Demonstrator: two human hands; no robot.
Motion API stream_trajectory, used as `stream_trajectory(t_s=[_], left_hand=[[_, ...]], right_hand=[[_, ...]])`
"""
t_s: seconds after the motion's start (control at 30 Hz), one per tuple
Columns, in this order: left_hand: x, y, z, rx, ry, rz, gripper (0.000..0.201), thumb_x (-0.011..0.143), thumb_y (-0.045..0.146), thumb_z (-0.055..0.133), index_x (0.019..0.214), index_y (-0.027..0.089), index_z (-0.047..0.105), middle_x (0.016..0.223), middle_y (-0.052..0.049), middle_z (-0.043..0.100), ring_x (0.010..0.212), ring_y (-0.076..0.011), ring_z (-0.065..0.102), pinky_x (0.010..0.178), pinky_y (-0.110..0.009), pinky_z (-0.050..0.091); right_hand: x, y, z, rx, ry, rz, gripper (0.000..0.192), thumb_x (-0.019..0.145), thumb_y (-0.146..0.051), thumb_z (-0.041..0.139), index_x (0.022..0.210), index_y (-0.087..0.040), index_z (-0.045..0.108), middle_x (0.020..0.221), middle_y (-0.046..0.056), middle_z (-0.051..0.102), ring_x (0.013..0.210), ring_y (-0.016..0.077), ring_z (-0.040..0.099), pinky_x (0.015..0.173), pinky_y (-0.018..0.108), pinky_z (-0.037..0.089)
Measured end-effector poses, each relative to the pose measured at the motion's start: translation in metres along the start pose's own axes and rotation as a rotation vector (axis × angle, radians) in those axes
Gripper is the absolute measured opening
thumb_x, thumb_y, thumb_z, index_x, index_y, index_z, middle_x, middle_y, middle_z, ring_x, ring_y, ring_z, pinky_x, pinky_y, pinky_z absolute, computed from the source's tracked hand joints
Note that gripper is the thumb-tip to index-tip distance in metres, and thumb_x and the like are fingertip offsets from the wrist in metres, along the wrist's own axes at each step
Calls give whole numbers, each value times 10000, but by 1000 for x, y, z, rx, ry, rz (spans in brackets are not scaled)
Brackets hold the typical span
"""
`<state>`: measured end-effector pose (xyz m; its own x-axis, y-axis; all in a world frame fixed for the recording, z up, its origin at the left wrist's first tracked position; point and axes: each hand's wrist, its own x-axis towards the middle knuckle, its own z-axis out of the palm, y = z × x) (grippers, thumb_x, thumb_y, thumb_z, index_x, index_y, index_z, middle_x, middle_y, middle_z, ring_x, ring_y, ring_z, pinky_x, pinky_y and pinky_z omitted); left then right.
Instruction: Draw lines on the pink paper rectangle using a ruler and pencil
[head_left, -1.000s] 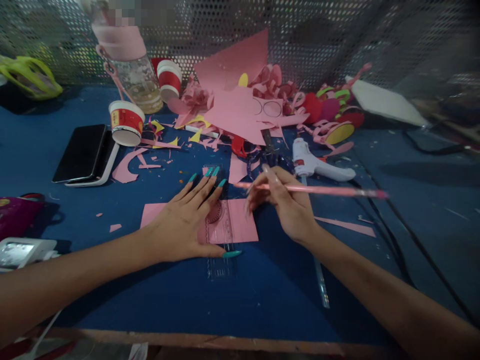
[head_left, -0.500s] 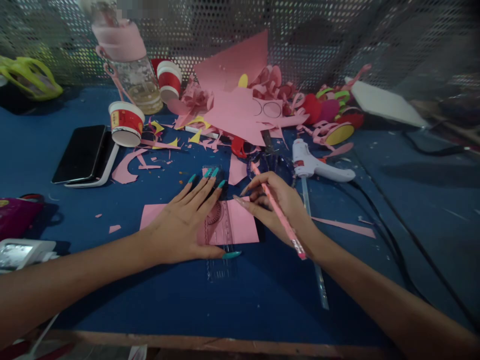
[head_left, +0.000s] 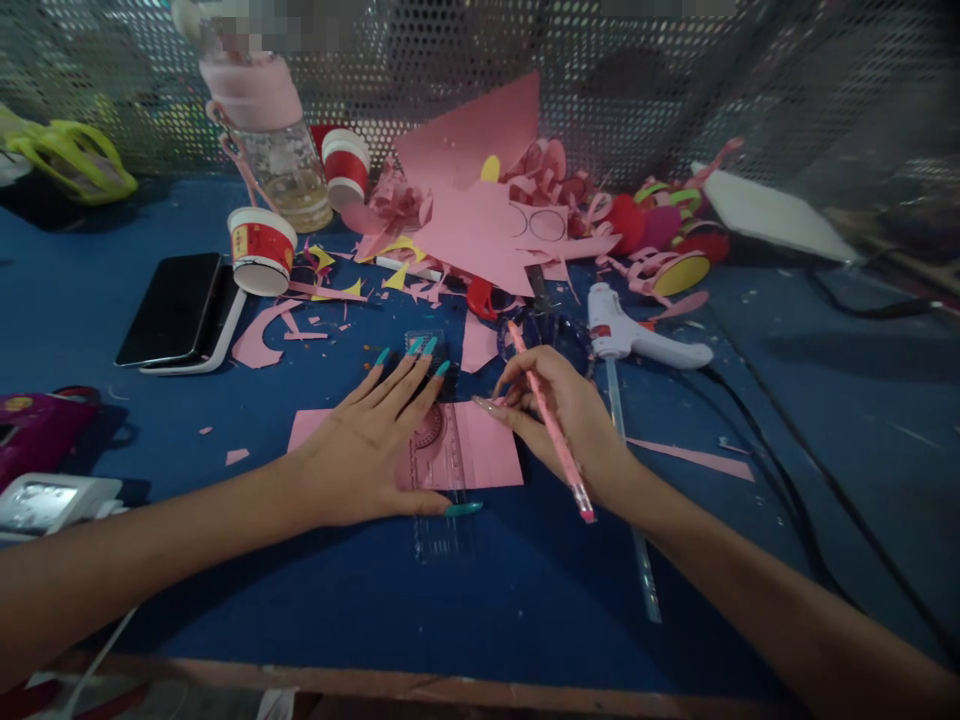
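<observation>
A strip of pink paper point(head_left: 491, 455) lies flat on the blue table. Across it rests a clear plastic ruler point(head_left: 439, 535) with a protractor pattern, its ends reaching past the paper's upper and lower edges. My left hand point(head_left: 367, 440) presses flat on ruler and paper, fingers spread, with teal nails. In my right hand point(head_left: 559, 410) is a pink pencil point(head_left: 551, 420), eraser end toward me. The right fingertips are at the paper's upper right corner. Where the pencil's writing tip lies, I cannot make out.
A white glue gun point(head_left: 637, 335) with a long clear glue stick point(head_left: 645, 570) lies right of my hand, its cable trailing. Pink paper sheets point(head_left: 480, 225) and scraps pile up behind. Two paper cups point(head_left: 262, 255), a bottle point(head_left: 277, 150) and a phone point(head_left: 172, 310) stand or lie at left.
The whole view has shifted slightly, so the background sits a little farther right and lower. The pencil's eraser end has swung slightly left. Left hand and ruler keep their place on the paper.
</observation>
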<state>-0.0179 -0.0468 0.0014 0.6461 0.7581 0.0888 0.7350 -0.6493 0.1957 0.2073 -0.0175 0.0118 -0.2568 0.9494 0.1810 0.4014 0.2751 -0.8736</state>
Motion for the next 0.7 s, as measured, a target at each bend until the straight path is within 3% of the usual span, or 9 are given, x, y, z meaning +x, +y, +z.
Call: stream_trajectory(t_s=[0.2, 0.43, 0.7], left_hand=[[-1, -1, 0, 0, -1, -7, 1152, 768, 880, 341, 1505, -3, 265, 1559, -281, 219, 1456, -411, 194, 1155, -604, 217], [-2, -2, 3, -20, -5, -13, 1136, 762, 874, 378, 1524, 44, 237, 1577, -248, 208, 1470, -384, 161, 1181, -563, 178], [2, 0, 4, -19, -16, 5, 1144, 764, 882, 345, 1500, 9, 279, 1566, -266, 223, 1469, -395, 161, 1174, -591, 152]], right_hand=[[0, 4, -3, -84, 22, -79, 238, 802, -357, 695, 817, -217, 503, 859, 20, 531, 643, 123, 563, 583, 295, 527], [-2, 7, -4, -190, 36, -78, 189, 754, -111, 652, 799, -214, 500, 841, 4, 536, 605, 105, 547, 556, 265, 481], [-2, 6, -4, -236, 32, -141, 158, 777, -131, 641, 826, -216, 518, 856, 19, 546, 692, 140, 587, 545, 259, 485]])
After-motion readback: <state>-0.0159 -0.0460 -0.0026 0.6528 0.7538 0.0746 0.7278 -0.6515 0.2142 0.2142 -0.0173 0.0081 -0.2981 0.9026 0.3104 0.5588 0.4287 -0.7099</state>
